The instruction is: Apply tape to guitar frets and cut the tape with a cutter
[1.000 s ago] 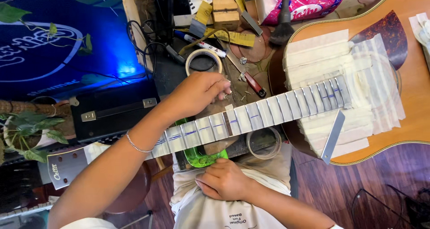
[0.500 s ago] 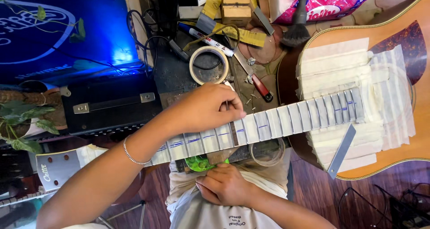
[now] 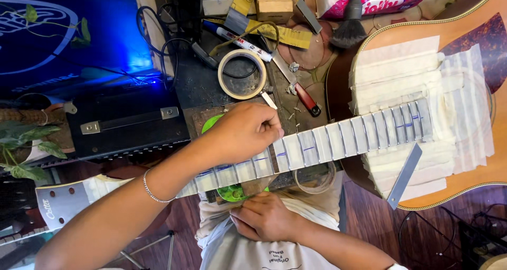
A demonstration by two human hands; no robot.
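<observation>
Guitar neck (image 3: 327, 140) lies across the workbench from lower left to right, its fretboard masked with pale tape between the frets, some strips marked with blue lines. Nearest the camera, the right hand (image 3: 266, 217) is curled loosely at the near edge of the bench under the neck, beside a green disc (image 3: 231, 193); what it holds, if anything, I cannot tell. Just above it, the left hand (image 3: 245, 132) rests fisted on the fretboard, fingers pinched on something small pressed to the neck; a thin bracelet (image 3: 153, 188) circles that wrist. A clear tape ring (image 3: 315, 179) sits under the neck just right of the hands. At right, the guitar body (image 3: 465, 32) is covered in layered masking tape, with a steel ruler (image 3: 404, 176) leaning on its near edge. Mid-bench: a roll of masking tape (image 3: 242, 74) and a red-handled tool (image 3: 306, 99). A black case (image 3: 124, 123) stands left of the bench. Far edge: a marker (image 3: 236, 40), a wooden block (image 3: 273, 3), a dark brush (image 3: 348, 29), tangled cables. A blue-lit panel (image 3: 68, 37) fills the far left corner, a leafy plant (image 3: 18, 146) below it.
</observation>
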